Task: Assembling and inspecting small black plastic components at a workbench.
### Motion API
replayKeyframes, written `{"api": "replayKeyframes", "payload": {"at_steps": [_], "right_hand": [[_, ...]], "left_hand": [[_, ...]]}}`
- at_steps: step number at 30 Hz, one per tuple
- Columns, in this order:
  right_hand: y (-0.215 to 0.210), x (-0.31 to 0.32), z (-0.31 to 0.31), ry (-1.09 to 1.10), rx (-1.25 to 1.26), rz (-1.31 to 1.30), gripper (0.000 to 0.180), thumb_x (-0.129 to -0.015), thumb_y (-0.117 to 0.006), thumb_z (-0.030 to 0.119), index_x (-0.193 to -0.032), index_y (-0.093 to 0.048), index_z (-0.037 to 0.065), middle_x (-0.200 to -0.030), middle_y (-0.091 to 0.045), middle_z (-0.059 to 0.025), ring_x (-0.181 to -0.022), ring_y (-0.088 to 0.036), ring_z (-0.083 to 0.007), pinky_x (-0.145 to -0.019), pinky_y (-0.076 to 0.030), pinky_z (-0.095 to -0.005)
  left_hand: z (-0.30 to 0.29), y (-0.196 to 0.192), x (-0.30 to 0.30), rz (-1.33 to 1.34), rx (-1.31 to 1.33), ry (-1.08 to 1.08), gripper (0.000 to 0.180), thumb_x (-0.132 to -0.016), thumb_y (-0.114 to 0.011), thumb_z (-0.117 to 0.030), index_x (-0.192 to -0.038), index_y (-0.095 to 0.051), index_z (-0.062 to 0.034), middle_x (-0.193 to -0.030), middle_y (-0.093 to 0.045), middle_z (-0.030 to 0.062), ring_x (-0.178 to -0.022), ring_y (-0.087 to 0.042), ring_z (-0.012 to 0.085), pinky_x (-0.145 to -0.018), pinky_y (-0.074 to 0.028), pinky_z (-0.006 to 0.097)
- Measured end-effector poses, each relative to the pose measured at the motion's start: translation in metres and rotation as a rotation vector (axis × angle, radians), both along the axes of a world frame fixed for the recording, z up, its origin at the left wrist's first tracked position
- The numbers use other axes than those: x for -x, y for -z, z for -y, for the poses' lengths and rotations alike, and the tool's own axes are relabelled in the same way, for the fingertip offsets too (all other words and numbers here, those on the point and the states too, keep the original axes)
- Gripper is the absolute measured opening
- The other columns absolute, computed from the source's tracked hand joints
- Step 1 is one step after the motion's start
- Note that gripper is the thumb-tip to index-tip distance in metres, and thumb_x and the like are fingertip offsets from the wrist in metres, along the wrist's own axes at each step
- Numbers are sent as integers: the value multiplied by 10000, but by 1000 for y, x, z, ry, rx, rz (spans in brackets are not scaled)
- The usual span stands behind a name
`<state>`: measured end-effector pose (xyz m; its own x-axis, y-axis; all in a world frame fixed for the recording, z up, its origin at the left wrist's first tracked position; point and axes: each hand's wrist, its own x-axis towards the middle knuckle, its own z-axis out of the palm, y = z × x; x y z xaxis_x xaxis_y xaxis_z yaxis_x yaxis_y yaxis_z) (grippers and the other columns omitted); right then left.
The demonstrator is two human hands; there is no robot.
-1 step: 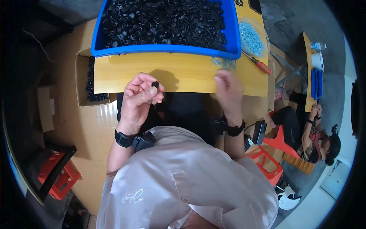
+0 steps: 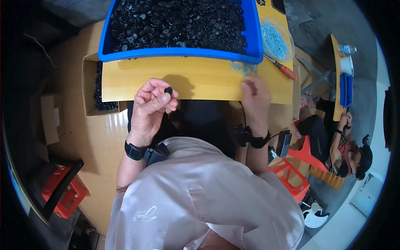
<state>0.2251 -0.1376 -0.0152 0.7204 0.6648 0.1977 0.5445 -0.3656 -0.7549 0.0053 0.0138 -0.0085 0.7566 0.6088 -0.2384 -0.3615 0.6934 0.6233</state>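
Between the thumb and fingers of my left hand (image 2: pixel 148 110) is a small round black plastic piece (image 2: pixel 168 90), raised just over the near edge of the yellow table (image 2: pixel 141 79). My right hand (image 2: pixel 256 100) hovers at the same edge, farther right, with its fingers curled together and blurred; whatever they pinch, if anything, does not show. Just beyond it lies a small heap of silvery screws (image 2: pixel 243 67). A large blue tray (image 2: pixel 179 53), full of similar black plastic pieces (image 2: pixel 179 25), stands across the far side of the table.
A clear bag of screws (image 2: pixel 275 41) and a red-handled screwdriver (image 2: pixel 286 72) lie at the right. Below the table's left side stands a cardboard box (image 2: pixel 89 89) of black parts. Red stools (image 2: pixel 291 179) stand behind. Another person (image 2: pixel 346 154) sits at a table far right.
My right hand has shifted slightly to the right and looks less blurred. The left hand keeps its pinch on the black piece, almost unmoved.
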Motion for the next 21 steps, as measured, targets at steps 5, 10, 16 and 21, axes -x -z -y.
{"api": "replayKeyframes", "payload": {"at_steps": [5, 10, 16, 21], "right_hand": [[0, -22, 17, 82, 73, 121, 98, -731, -582, 8, -827, -572, 24, -746, -549, -108, -650, -566, -227, -581, -451, -307], [13, -28, 11, 7, 126, 253, 58, -750, -560, 13, -806, -549, 21, -732, -529, -128, -656, -551, -273, -589, -433, -345], [13, -29, 15, 87, 104, 350, 87, -770, -530, 1, -854, -510, 9, -724, -509, -146, -663, -525, -278, -615, -423, -343], [-8, -10, 1, 162, -47, -4, 147, -816, -471, -25, -948, -528, 4, -761, -516, -70, -676, -497, -147, -633, -420, -274]], "left_hand": [[6, 2, -7, 26, 26, -10, 158, -808, -563, -3, -963, -533, -13, -851, -626, 129, -691, -627, 160, -628, -517, 246], [13, -1, -5, -22, -22, -3, 186, -810, -586, -58, -974, -503, -33, -859, -607, 120, -675, -580, 149, -615, -481, 232], [12, 1, -8, 168, 62, 27, 170, -835, -544, -22, -1002, -516, -16, -952, -609, 150, -788, -619, 174, -690, -514, 248], [14, -2, -7, 162, 54, 5, 186, -825, -557, -33, -1005, -511, -32, -953, -608, 146, -774, -606, 161, -668, -503, 235]]}}
